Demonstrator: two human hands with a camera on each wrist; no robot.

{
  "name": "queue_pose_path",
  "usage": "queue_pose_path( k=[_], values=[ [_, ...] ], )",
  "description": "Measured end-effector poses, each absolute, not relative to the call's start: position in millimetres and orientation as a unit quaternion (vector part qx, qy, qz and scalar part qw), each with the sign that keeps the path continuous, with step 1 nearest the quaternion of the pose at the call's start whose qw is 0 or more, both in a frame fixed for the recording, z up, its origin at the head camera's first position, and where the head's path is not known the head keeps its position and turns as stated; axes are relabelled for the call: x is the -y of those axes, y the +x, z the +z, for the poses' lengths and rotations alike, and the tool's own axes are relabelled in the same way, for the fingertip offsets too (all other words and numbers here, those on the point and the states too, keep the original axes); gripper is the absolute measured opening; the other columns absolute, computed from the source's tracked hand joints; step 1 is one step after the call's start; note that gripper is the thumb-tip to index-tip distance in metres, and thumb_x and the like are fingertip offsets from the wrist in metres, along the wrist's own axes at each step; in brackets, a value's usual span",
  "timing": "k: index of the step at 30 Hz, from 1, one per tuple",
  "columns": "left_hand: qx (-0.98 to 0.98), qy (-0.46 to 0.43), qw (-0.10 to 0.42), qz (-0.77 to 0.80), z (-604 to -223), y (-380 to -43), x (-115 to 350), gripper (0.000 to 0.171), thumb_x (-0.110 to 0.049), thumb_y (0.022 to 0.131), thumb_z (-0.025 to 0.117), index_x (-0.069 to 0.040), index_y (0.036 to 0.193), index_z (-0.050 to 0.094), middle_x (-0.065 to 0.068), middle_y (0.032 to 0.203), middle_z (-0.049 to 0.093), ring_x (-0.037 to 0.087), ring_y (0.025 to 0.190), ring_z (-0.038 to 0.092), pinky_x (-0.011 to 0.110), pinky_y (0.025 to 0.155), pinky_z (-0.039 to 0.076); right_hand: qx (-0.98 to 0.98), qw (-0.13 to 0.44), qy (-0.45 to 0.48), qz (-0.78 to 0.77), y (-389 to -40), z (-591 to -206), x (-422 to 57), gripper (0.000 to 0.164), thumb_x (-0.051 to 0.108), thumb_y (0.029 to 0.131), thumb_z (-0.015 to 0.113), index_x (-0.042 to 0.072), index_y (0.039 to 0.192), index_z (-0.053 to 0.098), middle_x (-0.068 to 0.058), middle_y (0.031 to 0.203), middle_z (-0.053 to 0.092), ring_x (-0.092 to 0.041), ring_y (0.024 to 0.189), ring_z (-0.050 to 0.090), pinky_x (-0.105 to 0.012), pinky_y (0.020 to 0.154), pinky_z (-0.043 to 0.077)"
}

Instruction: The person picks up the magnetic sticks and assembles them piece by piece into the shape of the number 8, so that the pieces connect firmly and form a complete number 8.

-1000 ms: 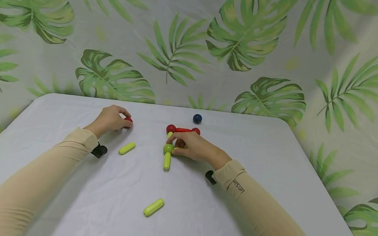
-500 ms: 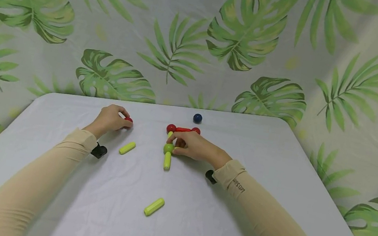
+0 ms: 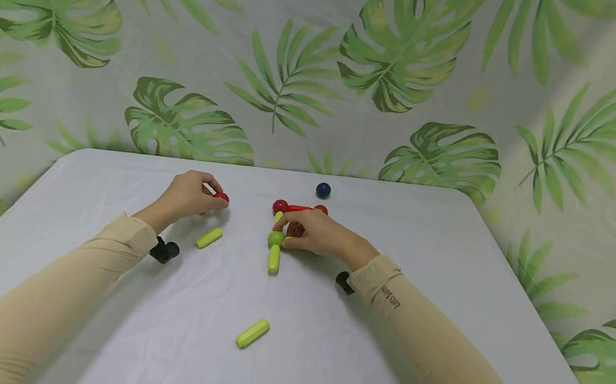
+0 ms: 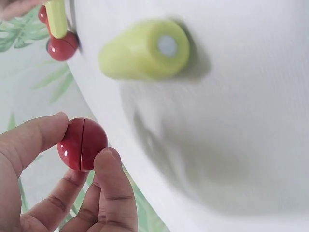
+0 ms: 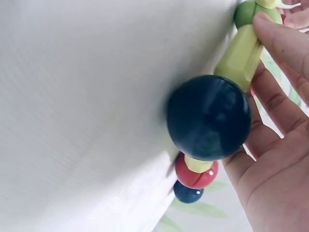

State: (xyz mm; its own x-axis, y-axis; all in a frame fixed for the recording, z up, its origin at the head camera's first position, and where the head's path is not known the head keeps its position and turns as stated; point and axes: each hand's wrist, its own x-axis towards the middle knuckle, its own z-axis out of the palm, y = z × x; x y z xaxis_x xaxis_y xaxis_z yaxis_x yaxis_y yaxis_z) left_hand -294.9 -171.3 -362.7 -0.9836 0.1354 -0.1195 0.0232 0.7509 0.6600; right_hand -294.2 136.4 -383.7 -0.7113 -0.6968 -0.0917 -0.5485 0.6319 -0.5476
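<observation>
My left hand (image 3: 191,193) pinches a red ball (image 4: 82,144) between thumb and fingertips. A seam runs round this ball. My right hand (image 3: 318,232) holds a yellow-green rod (image 5: 238,58) of a ball-and-rod toy frame, its fingertips near the green ball (image 3: 276,239). A dark blue ball (image 5: 209,117) sits on that rod's other end, hidden under the hand in the head view. From the green ball, one rod (image 3: 274,260) points toward the person and another (image 3: 278,217) leads back to a red ball (image 3: 280,206). A red rod (image 3: 299,209) joins it to another red ball (image 3: 320,209).
A loose yellow-green rod (image 3: 209,238) lies below the left hand, a grey disc in its end. Another loose rod (image 3: 253,334) lies nearer the person. A dark blue ball (image 3: 323,190) stands near the far edge of the white-covered table (image 3: 364,373), before a leaf-print cloth (image 3: 305,52).
My left hand has shifted slightly to the right with the red ball, toward the frame. The right hand keeps its place on the frame.
</observation>
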Motion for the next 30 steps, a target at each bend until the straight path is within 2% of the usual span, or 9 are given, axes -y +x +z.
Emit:
queue_pose_path(
  k=[15, 21, 30],
  values=[
    [-0.918, 0.071, 0.114, 0.374, -357.9, -262.5, 147.2, 0.032, -0.031, 0.095, 0.081, -0.011, 0.118, 0.072, 0.009, 0.109, 0.077, 0.025, 0.084, 0.075, 0.028, 0.075, 0.053, -0.889, 0.175, -0.346, -0.243, -302.1, -378.0, -133.5, 0.028, 0.017, 0.098, 0.081, 0.015, 0.125, 0.076, -0.002, 0.104, 0.074, -0.013, 0.095, 0.067, -0.026, 0.089, 0.057],
    [-0.909, 0.081, 0.128, 0.388, -360.2, -246.8, 136.6, 0.029, -0.030, 0.094, 0.083, -0.013, 0.115, 0.073, 0.006, 0.103, 0.078, 0.027, 0.084, 0.075, 0.029, 0.073, 0.051, -0.889, 0.175, -0.343, -0.247, -301.2, -377.7, -133.3, 0.027, 0.017, 0.098, 0.081, 0.014, 0.124, 0.076, -0.002, 0.102, 0.074, -0.013, 0.093, 0.066, -0.025, 0.087, 0.056],
    [-0.882, 0.094, 0.148, 0.438, -373.8, -227.4, 124.7, 0.028, -0.024, 0.091, 0.085, -0.009, 0.111, 0.073, 0.007, 0.102, 0.074, 0.019, 0.080, 0.076, 0.029, 0.075, 0.056, -0.890, 0.174, -0.341, -0.246, -299.7, -377.9, -134.0, 0.027, 0.016, 0.099, 0.080, 0.015, 0.125, 0.075, -0.002, 0.103, 0.074, -0.012, 0.092, 0.065, -0.024, 0.086, 0.054]
  ],
)
